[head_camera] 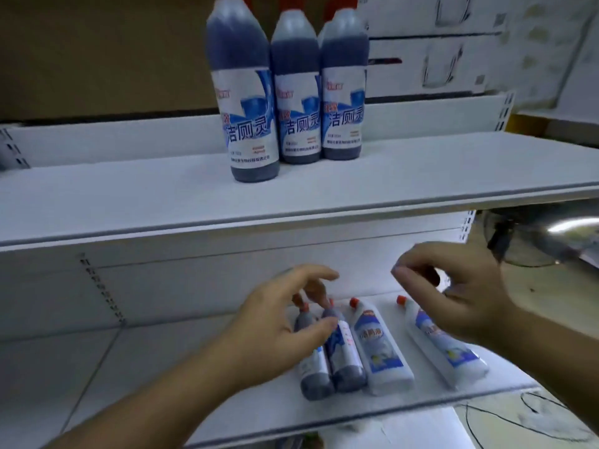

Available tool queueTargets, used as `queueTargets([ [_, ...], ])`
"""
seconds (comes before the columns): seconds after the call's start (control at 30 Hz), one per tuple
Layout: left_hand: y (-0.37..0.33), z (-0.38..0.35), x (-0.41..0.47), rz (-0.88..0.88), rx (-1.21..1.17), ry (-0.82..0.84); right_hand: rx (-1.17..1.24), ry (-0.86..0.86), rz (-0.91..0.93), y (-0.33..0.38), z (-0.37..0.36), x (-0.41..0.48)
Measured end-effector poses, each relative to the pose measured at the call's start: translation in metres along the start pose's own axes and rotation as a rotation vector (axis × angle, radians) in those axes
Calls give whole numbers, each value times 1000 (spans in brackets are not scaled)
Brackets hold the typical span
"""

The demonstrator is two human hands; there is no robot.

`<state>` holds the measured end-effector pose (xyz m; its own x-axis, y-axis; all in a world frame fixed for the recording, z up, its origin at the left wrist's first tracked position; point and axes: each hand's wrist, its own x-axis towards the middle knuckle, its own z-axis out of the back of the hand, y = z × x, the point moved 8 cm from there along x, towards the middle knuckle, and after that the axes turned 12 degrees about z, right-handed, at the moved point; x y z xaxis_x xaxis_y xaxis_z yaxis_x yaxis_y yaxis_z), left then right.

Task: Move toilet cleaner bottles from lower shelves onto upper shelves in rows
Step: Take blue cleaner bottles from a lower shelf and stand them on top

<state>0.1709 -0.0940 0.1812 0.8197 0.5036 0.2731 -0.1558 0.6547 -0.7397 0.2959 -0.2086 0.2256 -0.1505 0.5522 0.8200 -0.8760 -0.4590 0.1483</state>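
Three dark blue toilet cleaner bottles [293,92] with red caps stand upright side by side on the upper white shelf [421,176]. On the lower shelf [162,367] stand two more dark blue bottles [343,354] and two white bottles [382,348]. My left hand [278,322] hovers over the two dark bottles with its fingers spread, thumb close to one neck, holding nothing. My right hand [460,293] hangs above the rightmost white bottle [447,348], fingers loosely curled and empty.
White cartons [431,43] stand behind the upper shelf at the right. A brown board [97,53] backs the left side. A metal fan [544,234] sits at the right beyond the shelf end. Cables [531,416] lie on the floor.
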Motion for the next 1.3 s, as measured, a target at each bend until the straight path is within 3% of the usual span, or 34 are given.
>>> queueTargets([
  [0.1,103,-43,19,501,10,106,-79,381,-513,-68,-64,-75],
  [0.2,188,-82,19,829,119,235,-144,716,-889,-119,-117,-149],
  [0.3,231,-117,7,1054,54,314,-61,819,-1101,-135,-161,-192],
  [0.4,251,-147,6,1184,-113,288,-55,824,-1172,-137,-189,-206],
  [0.63,271,-175,16,1213,-194,228,-129,742,-1186,-138,-199,-202],
  [1.07,277,-118,-27,1184,-981,66,-281,878,-1215,-152,-242,-191],
  [1.17,268,-114,-36,1168,-994,97,-116,805,-1335,-153,-246,-200],
  [1.3,254,-107,-54,1137,-1061,171,582,410,-1586,-126,-241,-223],
])
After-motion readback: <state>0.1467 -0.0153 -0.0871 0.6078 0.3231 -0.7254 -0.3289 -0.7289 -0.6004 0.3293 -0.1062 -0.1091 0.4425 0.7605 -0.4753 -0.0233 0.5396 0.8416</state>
